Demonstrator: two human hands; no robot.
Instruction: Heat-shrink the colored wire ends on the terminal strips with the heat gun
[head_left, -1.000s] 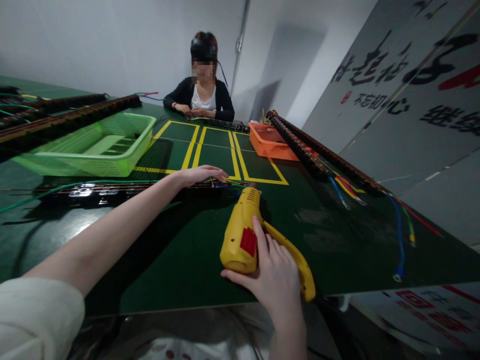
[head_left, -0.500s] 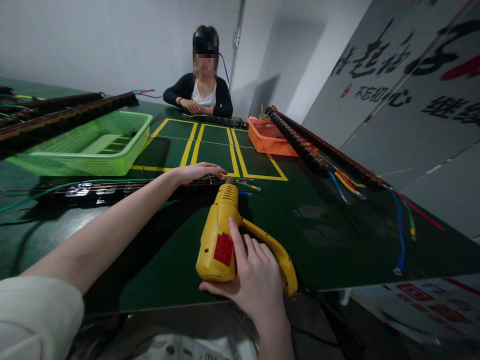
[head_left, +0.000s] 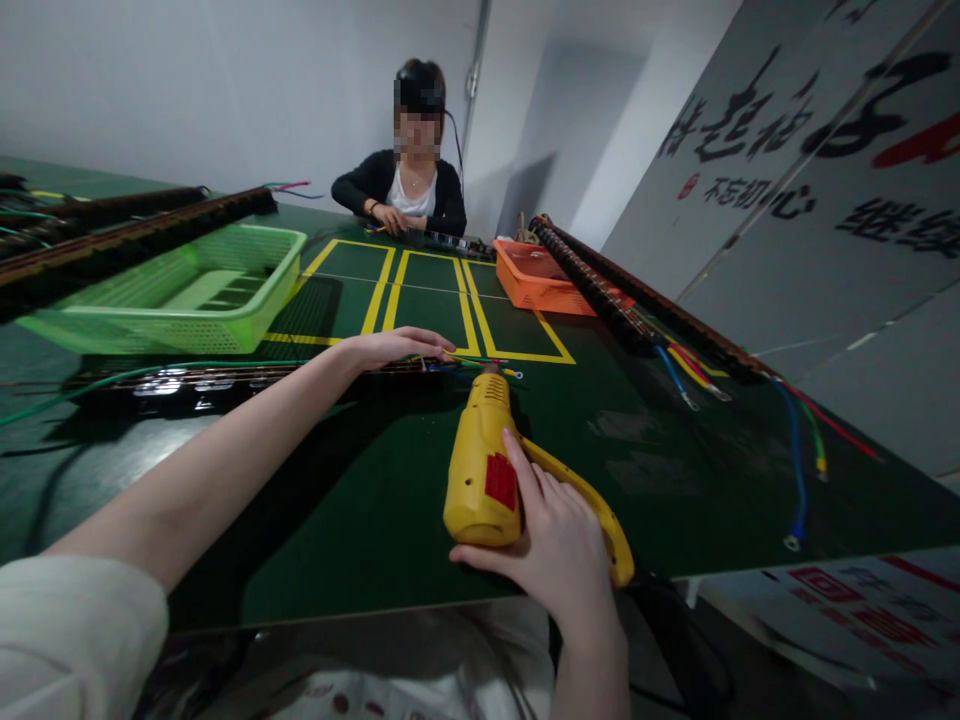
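Observation:
My right hand (head_left: 555, 525) is wrapped around a yellow heat gun (head_left: 484, 460) with a red label, the index finger lying along its body. The gun's nozzle points away from me, close to the coloured wires (head_left: 472, 361) and partly in front of them. A ring terminal (head_left: 516, 374) shows just right of the nozzle. My left hand (head_left: 394, 347) reaches across the long dark strip assembly (head_left: 202, 385), its fingers together and bent down over the wires near the strip's right end. The thumb is hidden.
A green basket (head_left: 172, 325) stands at left under long dark strips (head_left: 135, 228). An orange basket (head_left: 540, 285) is at right beside more strips (head_left: 600, 285) with wires hanging off. Yellow tape (head_left: 390, 290) marks the green table (head_left: 360, 520). Across it sits a person (head_left: 412, 185).
The heat gun in my right hand has moved right along the wires, towards the terminal ends. My left hand has stayed nearly still. The person opposite has shifted a hand slightly.

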